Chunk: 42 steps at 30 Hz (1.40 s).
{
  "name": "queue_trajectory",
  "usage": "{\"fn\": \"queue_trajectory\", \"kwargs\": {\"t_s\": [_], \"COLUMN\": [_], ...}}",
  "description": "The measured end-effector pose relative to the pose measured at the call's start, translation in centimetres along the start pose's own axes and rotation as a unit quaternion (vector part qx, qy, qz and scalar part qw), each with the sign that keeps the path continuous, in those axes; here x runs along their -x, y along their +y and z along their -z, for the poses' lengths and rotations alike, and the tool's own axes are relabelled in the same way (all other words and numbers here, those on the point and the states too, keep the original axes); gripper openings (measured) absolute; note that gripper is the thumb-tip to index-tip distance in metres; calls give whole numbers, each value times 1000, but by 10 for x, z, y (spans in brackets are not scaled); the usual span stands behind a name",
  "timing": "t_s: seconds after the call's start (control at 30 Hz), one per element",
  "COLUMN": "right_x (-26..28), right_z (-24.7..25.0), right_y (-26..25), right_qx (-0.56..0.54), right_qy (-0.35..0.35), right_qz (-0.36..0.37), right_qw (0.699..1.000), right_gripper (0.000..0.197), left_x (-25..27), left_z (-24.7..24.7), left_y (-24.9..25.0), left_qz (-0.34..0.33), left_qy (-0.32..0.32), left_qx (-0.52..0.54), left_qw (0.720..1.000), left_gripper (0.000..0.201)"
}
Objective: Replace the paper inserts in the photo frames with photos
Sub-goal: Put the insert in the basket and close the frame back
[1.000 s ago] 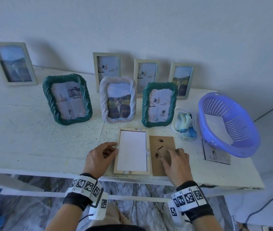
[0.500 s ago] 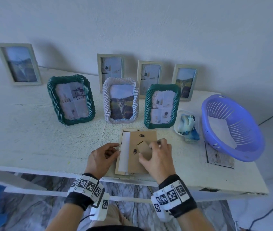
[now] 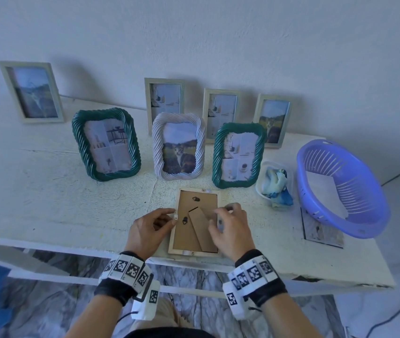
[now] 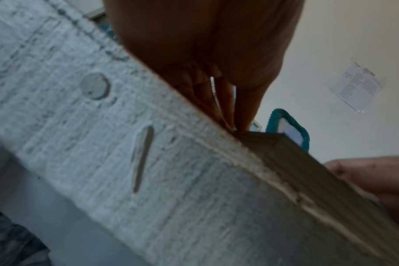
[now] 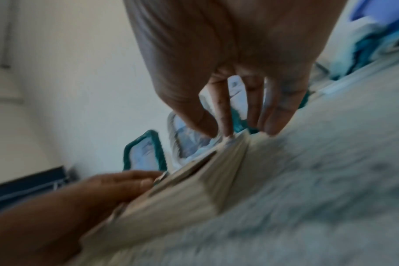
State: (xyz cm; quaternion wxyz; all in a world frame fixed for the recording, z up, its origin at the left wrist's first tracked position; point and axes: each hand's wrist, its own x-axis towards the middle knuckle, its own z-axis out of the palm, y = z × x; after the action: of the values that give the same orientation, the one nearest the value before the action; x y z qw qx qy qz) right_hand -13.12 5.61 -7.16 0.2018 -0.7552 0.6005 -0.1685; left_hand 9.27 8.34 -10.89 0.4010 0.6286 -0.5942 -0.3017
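A pale wooden photo frame [image 3: 195, 191] lies face down at the table's front edge. Its brown backing board [image 3: 186, 240] sits inside the rim, with the stand flap [image 3: 202, 230] lying slanted across it. My left hand [image 3: 169, 215] has curled fingers pinching the frame's left edge at a small tab. My right hand [image 3: 223, 215] curls over the right edge, fingertips on the rim. In the left wrist view the left hand [image 4: 228, 111] presses down on the frame [image 4: 296, 162]. In the blurred right wrist view the right hand [image 5: 239, 129] touches the frame [image 5: 212, 171].
Two green rope frames [image 3: 106, 142] [image 3: 238, 154] and a white rope frame [image 3: 179, 146] stand just behind, with plain frames along the wall. At the right are a white bowl of cloth [image 3: 275, 184], a purple basket [image 3: 340, 189] and a photo [image 3: 321, 232] partly under it.
My right hand carried the brown backing from the table onto the frame, covering the white sheet, then shifted to the frame's right edge. The left hand stayed at the left edge.
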Motion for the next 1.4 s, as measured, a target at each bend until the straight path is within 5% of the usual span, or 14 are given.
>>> {"fn": "queue_trajectory", "kwargs": {"t_s": [0.13,0.47,1.07,1.17,1.27,1.4], "right_x": [-7,-42,-36,-41,-47,-60], "right_z": [21,31,16,23,28,22], "right_y": [36,45,29,21,7,-8], "right_qx": [-130,-89,-49,11,104,121], "right_qy": [-92,-208,-113,-147,-106,-94], "right_qz": [34,94,70,77,73,82], "right_qw": [987,969,990,986,986,985], "right_gripper": [20,17,31,26,21,45], "left_x": [0,0,-2,-4,-4,-3], "left_z": [0,0,-1,-2,-3,-4], "left_y": [-1,0,10,12,13,10], "left_qz": [6,12,-15,7,12,5], "left_qy": [1,-6,-42,-50,-47,-36], "left_qx": [3,10,-112,-115,-116,-103], "left_qw": [1000,1000,993,992,992,994], "left_gripper": [22,23,21,19,19,21]}}
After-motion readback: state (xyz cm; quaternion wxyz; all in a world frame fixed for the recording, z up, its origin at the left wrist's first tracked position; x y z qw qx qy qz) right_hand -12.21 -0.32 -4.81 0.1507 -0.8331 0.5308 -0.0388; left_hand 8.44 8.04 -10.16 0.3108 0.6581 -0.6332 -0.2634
